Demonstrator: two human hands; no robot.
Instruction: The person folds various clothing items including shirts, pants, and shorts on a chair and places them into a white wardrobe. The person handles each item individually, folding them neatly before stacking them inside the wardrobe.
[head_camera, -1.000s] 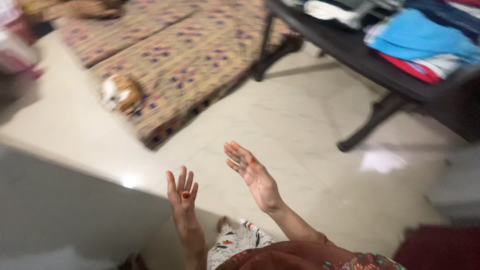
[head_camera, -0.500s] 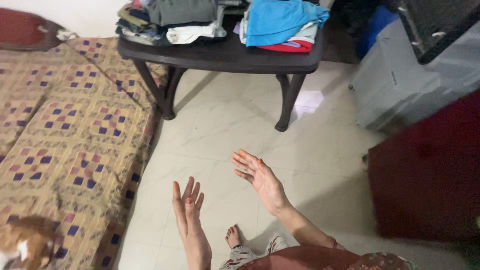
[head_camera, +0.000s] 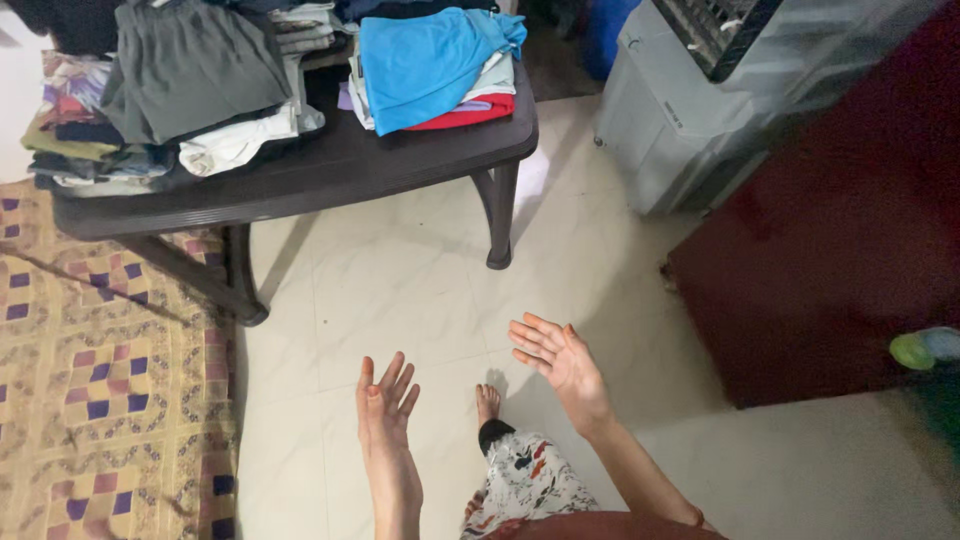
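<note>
My left hand (head_camera: 384, 410) is held out low over the pale tiled floor (head_camera: 400, 290), fingers spread, palm up, holding nothing. My right hand (head_camera: 560, 365) is a little higher and to the right, also spread and empty, palm turned inward. Below them I see my bare foot (head_camera: 487, 402) and a patterned trouser leg (head_camera: 525, 475). Ahead stands a dark plastic table (head_camera: 300, 180) stacked with folded clothes: a grey pile (head_camera: 190, 65) at left, a blue garment (head_camera: 430, 60) on a red one at right.
A patterned yellow mat (head_camera: 90, 400) covers the floor at left, up to the table's legs. A grey air cooler (head_camera: 720, 90) stands at the back right. A dark red surface (head_camera: 830, 240) fills the right side, with a green object (head_camera: 912, 350) at its edge.
The view has swung right and toward the table, which is now closer. Both hands stay empty and spread, in much the same pose.
</note>
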